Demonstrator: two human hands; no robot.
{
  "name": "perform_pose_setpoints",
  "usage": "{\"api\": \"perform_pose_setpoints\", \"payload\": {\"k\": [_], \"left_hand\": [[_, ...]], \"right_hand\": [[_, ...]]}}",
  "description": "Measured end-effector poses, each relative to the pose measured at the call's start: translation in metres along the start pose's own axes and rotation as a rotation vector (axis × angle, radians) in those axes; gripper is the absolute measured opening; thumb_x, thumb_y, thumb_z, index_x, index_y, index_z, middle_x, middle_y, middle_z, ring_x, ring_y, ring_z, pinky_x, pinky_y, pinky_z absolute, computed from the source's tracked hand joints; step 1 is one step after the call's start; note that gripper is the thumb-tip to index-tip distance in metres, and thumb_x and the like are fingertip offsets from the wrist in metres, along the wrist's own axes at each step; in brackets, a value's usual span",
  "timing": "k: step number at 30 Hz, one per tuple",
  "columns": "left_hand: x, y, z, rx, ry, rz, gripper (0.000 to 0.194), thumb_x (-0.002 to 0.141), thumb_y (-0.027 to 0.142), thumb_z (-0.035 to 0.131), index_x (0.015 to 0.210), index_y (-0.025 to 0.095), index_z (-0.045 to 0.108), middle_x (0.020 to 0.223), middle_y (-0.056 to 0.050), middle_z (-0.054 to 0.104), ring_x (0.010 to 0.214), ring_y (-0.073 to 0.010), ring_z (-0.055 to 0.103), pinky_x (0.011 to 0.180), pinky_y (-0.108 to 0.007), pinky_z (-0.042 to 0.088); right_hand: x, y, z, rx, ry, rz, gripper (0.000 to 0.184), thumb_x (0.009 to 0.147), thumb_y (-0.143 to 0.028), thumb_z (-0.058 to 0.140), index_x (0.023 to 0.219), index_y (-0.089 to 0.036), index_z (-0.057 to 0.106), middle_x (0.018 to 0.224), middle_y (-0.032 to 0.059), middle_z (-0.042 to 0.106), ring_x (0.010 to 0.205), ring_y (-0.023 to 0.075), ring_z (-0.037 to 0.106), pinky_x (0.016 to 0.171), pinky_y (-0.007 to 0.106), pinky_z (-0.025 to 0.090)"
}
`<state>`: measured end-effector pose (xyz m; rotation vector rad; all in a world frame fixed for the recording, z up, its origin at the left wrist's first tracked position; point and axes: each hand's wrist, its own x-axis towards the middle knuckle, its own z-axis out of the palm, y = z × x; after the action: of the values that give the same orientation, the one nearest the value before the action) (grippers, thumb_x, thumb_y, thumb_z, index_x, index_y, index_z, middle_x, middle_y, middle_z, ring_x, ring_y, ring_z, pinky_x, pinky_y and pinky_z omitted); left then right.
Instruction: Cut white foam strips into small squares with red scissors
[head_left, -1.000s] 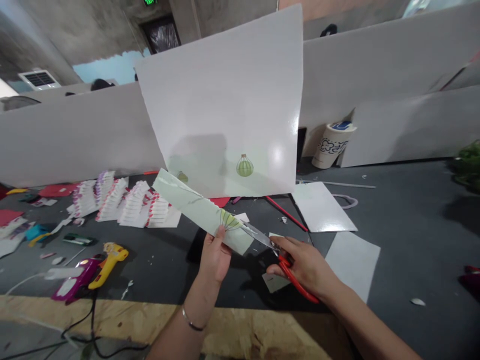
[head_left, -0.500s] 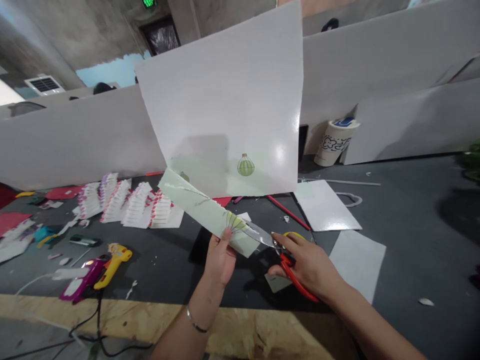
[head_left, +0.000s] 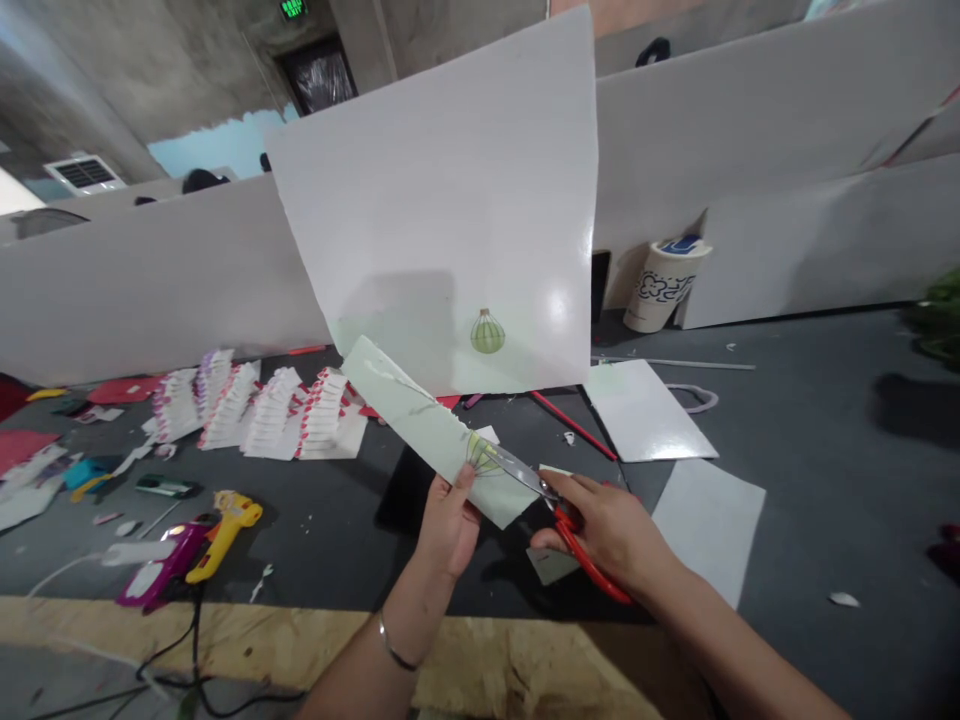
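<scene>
My left hand (head_left: pixel 450 520) pinches a pale green strip of paper (head_left: pixel 405 405) near its lower end, thumb on top. A green striped balloon drawing (head_left: pixel 484 455) is printed on the strip, beside my thumb. My right hand (head_left: pixel 604 525) is wrapped round red-handled scissors (head_left: pixel 581 555). Their blades lie over the strip at the drawing and look nearly closed. Behind the strip stands a large white sheet (head_left: pixel 450 200) with another green balloon picture (head_left: pixel 487 331) near its bottom edge. A small pale card (head_left: pixel 553 566) lies under my right hand.
Several pleated white paper pieces (head_left: pixel 274 415) lie at the left. Nearer are a yellow glue gun (head_left: pixel 225 535) and a purple device (head_left: pixel 161 570) with cables. White sheets (head_left: pixel 712 525), a red stick (head_left: pixel 574 425) and a paper cup (head_left: pixel 667 285) are at the right.
The strip and my left hand have shifted slightly right and tilted. The scissors have stayed at the drawing, and a small pale piece now shows above my right hand. The view has moved a little.
</scene>
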<state>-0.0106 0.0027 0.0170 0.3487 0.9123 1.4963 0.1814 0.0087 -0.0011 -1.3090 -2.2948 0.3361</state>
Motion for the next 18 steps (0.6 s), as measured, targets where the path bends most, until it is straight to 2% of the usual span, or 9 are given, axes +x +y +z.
{"api": "perform_pose_setpoints", "payload": {"k": [5, 10, 18], "left_hand": [[0.000, -0.001, -0.002, -0.001, -0.001, -0.027, 0.039, 0.068, 0.024, 0.081, 0.103, 0.014, 0.068, 0.104, -0.010, 0.073, 0.095, -0.0211, 0.067, 0.093, -0.035, 0.049], [0.000, -0.004, -0.002, 0.005, -0.010, 0.001, 0.037, 0.069, 0.023, 0.080, 0.103, 0.014, 0.068, 0.104, -0.010, 0.073, 0.095, -0.0198, 0.067, 0.091, -0.033, 0.049], [-0.002, -0.006, 0.000, 0.000, -0.025, -0.017, 0.037, 0.068, 0.023, 0.081, 0.101, 0.014, 0.068, 0.100, -0.008, 0.073, 0.091, -0.0200, 0.068, 0.089, -0.033, 0.050]], "right_hand": [[-0.002, 0.003, 0.002, 0.051, 0.000, 0.002, 0.060, 0.076, -0.062, 0.065, 0.121, -0.022, 0.063, 0.092, 0.0102, 0.074, 0.073, 0.0240, 0.071, 0.066, 0.032, 0.054], [0.000, -0.002, -0.007, 0.023, -0.048, 0.022, 0.067, 0.074, -0.065, 0.065, 0.126, -0.023, 0.058, 0.101, 0.0110, 0.070, 0.085, 0.0263, 0.069, 0.069, 0.034, 0.054], [-0.001, 0.001, -0.001, -0.002, -0.021, 0.036, 0.059, 0.076, -0.060, 0.065, 0.122, -0.023, 0.061, 0.097, 0.0112, 0.072, 0.079, 0.0267, 0.071, 0.067, 0.034, 0.054]]}}
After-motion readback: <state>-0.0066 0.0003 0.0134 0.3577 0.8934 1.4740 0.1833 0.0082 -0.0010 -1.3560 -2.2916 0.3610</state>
